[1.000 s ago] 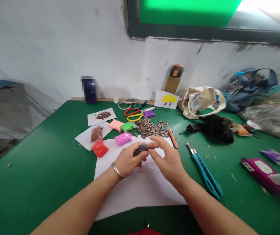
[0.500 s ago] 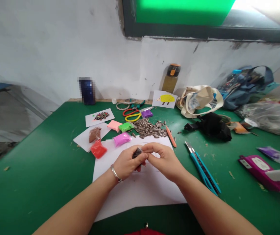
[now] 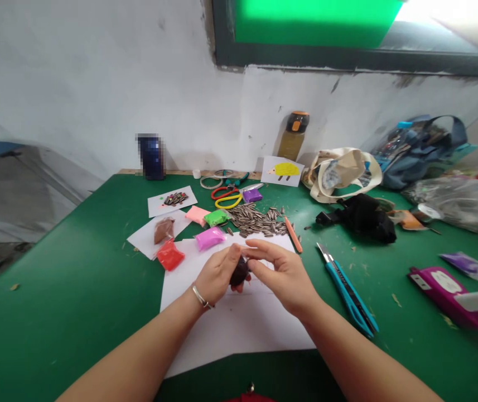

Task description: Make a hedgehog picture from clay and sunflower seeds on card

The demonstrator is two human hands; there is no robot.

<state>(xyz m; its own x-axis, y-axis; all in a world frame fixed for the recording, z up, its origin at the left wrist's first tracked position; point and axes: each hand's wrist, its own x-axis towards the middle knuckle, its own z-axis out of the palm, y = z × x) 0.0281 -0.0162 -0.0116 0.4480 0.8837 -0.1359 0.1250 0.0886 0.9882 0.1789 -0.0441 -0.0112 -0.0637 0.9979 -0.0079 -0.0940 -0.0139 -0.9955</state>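
My left hand (image 3: 215, 277), with a silver bracelet at the wrist, is closed around a small packet of dark clay (image 3: 239, 272) above the white paper (image 3: 239, 329). My right hand (image 3: 285, 274) meets it from the other side, its thumb and curled fingertips at the packet's edge. Part of the packet is hidden by the fingers. Just beyond the hands lie a pink clay packet (image 3: 211, 239), a red one (image 3: 170, 255), a brown one (image 3: 164, 230), a green one (image 3: 216, 218) and a heap of sunflower seeds (image 3: 255, 219).
A blue utility knife (image 3: 349, 296) lies right of the paper with its blade out, near an orange clay tool (image 3: 293, 234). Scissors (image 3: 227, 196) and a hedgehog drawing (image 3: 283, 171) are at the back. A magenta glue gun (image 3: 448, 296) and black bundle (image 3: 362, 218) sit at right.
The left fingers have shifted up and straightened over the packet, so more of its dark side shows. The right hand stays at its edge. The view has moved slightly.
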